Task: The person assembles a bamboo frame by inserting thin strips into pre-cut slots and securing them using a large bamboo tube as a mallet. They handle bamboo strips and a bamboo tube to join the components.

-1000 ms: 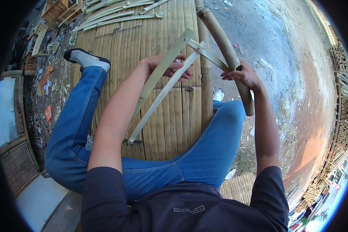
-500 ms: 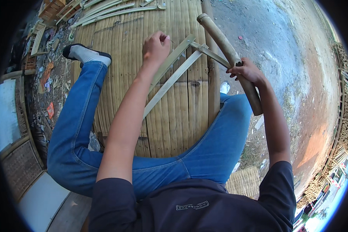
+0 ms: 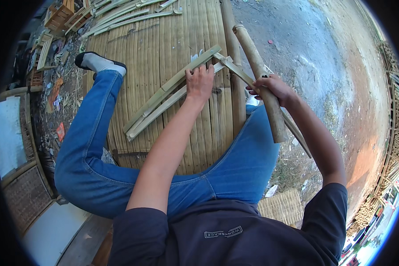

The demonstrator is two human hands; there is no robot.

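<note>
— What sort of place is this?
— An open-air bamboo workshop, by the look of it: bare ground [image 3: 354, 80] runs alongside a slatted bamboo platform [image 3: 164, 40].
— What else shows it?
— Split bamboo strips [image 3: 137, 19] lie at the platform's far end, wooden crates [image 3: 59, 17] and scattered scraps [image 3: 55, 91] clutter the left side, and stacked poles [image 3: 363, 217] line the yard's right edge.

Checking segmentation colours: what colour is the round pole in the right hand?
Dull tan-brown; the pole shows best in the head view.
</note>
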